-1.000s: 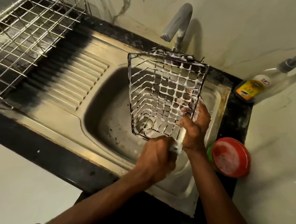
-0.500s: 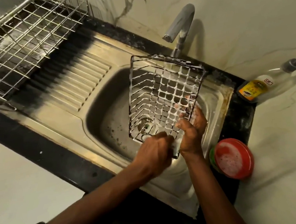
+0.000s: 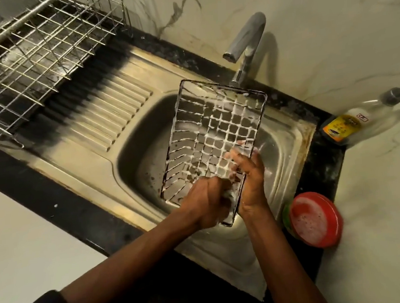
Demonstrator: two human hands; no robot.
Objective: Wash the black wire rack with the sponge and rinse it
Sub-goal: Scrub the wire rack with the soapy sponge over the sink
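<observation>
The black wire rack (image 3: 216, 125), coated in white foam, is held tilted over the sink basin (image 3: 141, 162), its far edge up near the faucet. My right hand (image 3: 250, 178) grips its near right side, with fingers hooked through the grid. At the rack's near edge, my left hand (image 3: 206, 204) is curled round a pale sponge (image 3: 230, 194) and presses it against the wires. Most of the sponge is hidden by the fingers.
A chrome faucet (image 3: 247, 41) stands behind the basin with no water running. Right of the sink are a red bowl of suds (image 3: 315, 220) and a soap pump bottle (image 3: 352, 124). A silver dish rack (image 3: 26, 58) sits far left, beyond the ribbed drainboard (image 3: 107, 116).
The rack has tipped flatter and its near edge has come down toward me. My left hand has slid slightly along that near edge with the sponge. My right hand keeps its grip.
</observation>
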